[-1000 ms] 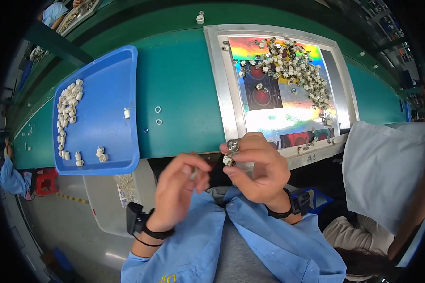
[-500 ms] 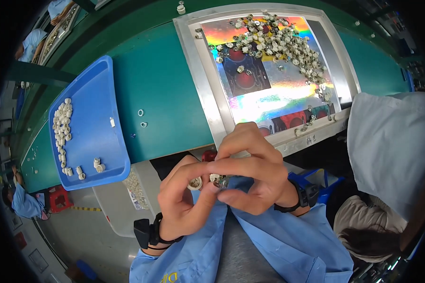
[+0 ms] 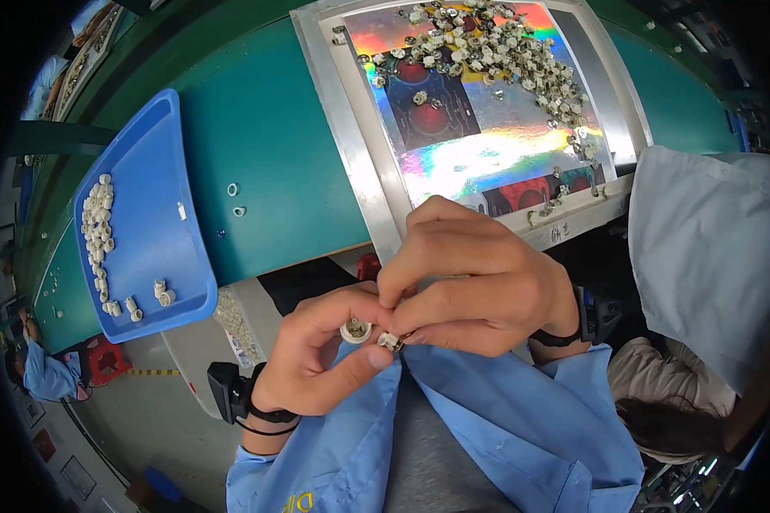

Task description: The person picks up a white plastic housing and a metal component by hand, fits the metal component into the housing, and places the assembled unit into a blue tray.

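Small white ring-shaped part [image 3: 356,330] pinched in my left hand [image 3: 316,359]; right hand [image 3: 475,286] clamps small metal piece [image 3: 391,342]; green bench [image 3: 265,145] at 12, blue plastic tray [image 3: 150,231] at 10.

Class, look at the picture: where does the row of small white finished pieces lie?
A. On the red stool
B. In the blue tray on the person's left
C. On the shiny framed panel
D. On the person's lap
B: the white pieces sit in a line inside the blue tray, left of both hands.
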Demonstrator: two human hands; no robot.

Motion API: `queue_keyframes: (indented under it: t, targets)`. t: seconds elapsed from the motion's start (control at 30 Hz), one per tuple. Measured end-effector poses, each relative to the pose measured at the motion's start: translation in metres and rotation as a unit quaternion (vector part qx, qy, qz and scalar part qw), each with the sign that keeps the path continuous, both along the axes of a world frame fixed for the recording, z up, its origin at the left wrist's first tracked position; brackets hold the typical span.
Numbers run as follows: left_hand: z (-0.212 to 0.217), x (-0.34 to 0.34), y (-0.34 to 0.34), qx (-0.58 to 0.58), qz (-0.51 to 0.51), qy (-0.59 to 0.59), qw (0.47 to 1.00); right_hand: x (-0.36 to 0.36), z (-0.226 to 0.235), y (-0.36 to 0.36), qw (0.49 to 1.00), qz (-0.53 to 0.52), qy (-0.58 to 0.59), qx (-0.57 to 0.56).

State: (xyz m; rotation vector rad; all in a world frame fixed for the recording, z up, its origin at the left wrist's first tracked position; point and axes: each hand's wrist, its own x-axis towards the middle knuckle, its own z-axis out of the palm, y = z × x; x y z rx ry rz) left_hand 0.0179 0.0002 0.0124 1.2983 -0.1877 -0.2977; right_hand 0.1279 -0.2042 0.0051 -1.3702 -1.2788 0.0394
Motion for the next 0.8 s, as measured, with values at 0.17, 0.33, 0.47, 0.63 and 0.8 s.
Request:
queue_keyframes:
  t: [0.17,0.33,0.47,0.63,0.8]
  targets:
    - [0.007,-0.001,-0.004,-0.062,0.053,0.134,0.988,-0.004,-0.004,0.004,0.999,-0.029,-0.02,0.025]
    - [0.001,-0.011,-0.017,-0.037,0.131,0.065,0.989,-0.018,-0.003,0.005,0.983,-0.162,-0.08,-0.008]
    - [0.004,-0.008,-0.02,0.079,0.204,-0.003,0.976,-0.022,-0.003,0.012,0.975,-0.202,-0.094,-0.015]
    - [-0.001,-0.005,-0.015,0.175,0.204,-0.096,0.958,-0.021,-0.006,0.014,0.982,-0.178,-0.063,-0.006]
    - [0.001,0.003,-0.006,0.24,0.166,-0.169,0.941,-0.015,0.002,0.014,0.994,-0.1,0.031,-0.036]
